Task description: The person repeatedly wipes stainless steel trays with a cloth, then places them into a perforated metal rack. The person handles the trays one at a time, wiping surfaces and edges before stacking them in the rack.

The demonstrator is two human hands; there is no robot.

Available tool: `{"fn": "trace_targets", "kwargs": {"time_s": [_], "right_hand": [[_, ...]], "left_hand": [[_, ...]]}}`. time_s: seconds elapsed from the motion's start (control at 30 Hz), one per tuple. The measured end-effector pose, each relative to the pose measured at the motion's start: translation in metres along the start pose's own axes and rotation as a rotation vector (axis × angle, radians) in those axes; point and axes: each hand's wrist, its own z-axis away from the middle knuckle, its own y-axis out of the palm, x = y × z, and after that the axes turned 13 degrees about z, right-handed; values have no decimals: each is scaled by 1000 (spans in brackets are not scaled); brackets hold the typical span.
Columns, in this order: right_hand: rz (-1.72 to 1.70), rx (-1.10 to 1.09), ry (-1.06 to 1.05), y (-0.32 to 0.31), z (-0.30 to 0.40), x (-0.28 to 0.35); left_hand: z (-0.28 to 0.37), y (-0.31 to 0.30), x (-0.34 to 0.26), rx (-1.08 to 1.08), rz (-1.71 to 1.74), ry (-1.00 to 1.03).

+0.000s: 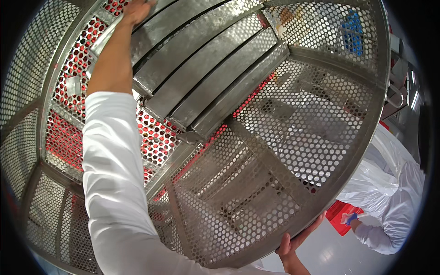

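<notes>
A large perforated metal shell (318, 127), with a curved rim and framed panels, fills most of the head view. Several long flat metal slats (213, 75) lie side by side across its upper middle. My left hand (137, 12) reaches to the upper end of the slats at the picture's top; its fingers are partly cut off, so its grip cannot be told. At the lower right, my right hand (299, 237) is on the outer rim, fingers along the edge and thumb apart from them. Red material shows through the holes behind the slats.
Beyond the rim at the right stands a person in a white covering (388, 185), whose blue-gloved hand (351, 218) holds a red sheet or bag (340, 215). A curved metal handle (397, 98) juts from the shell's right side. Something blue (353, 32) shows through the upper right panel.
</notes>
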Motion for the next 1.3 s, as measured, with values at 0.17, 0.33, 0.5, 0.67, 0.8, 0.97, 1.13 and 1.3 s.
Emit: {"fn": "trace_targets", "kwargs": {"time_s": [0.17,0.33,0.5,0.67,0.8,0.97,1.13,1.3], "right_hand": [[22,7,5,0,4,0],[51,1,-39,-5,1,-5],[42,11,-52,-7,-4,-5],[44,-9,-41,-7,-7,-3],[-18,-26,-29,-8,-5,-6],[-184,-138,-43,-6,-8,-13],[-294,-172,34,-14,18,-22],[-493,-249,7,-31,94,-48]], "left_hand": [[-13,3,39,-5,185,-2],[154,-55,119,-759,123,60],[202,-11,141,-449,315,-581],[171,22,122,-412,261,-652],[173,12,104,-367,241,-588],[257,-21,45,85,183,-479],[442,8,-138,-1,824,-332],[627,-42,-317,349,682,-25]]}}
